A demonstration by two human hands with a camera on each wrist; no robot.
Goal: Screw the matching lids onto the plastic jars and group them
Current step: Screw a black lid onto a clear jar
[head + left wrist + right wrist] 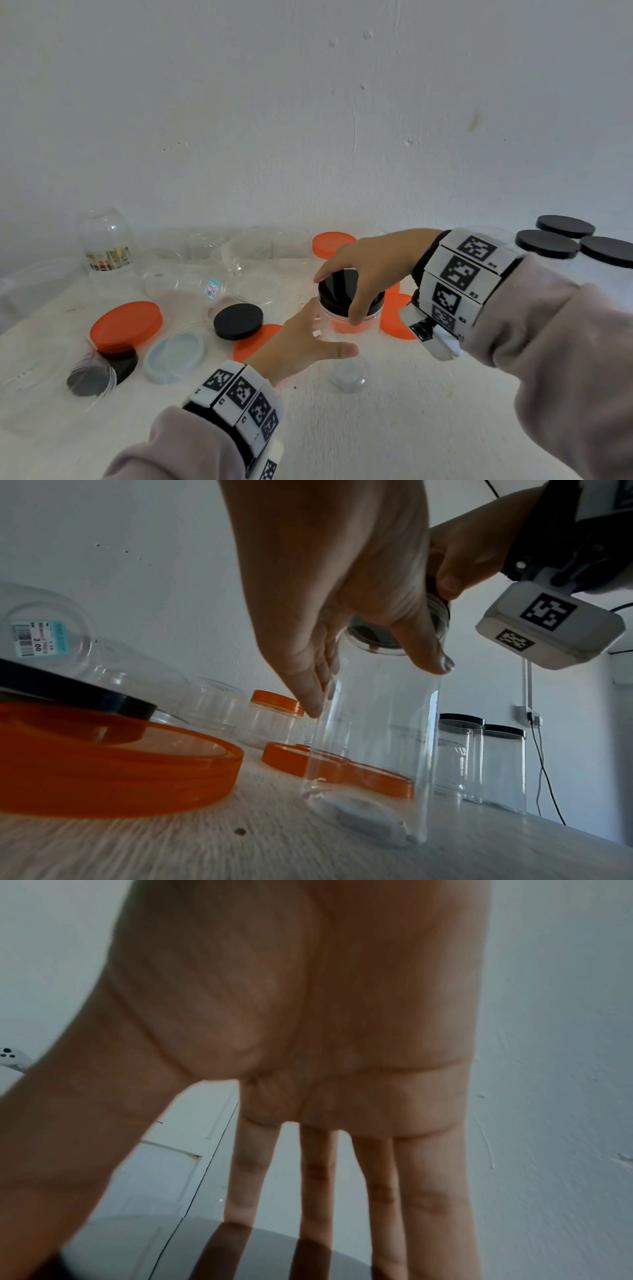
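Black lid (335, 291) on clear jar (377, 737), within pinch of right hand (373, 263); clasp of left hand (294, 342) around jar.

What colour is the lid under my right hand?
Black. The lid under the right hand on the clear jar shows best in the head view.

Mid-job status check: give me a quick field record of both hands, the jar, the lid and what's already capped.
right hand: grips lid from above
lid: black, on jar mouth; how tight, cannot tell
left hand: holds jar body, thumb in front, fingers behind
jar: clear, upright on table
capped: three black-lidded jars far right; one orange-lidded jar at back
loose lids: black and orange, left of jar
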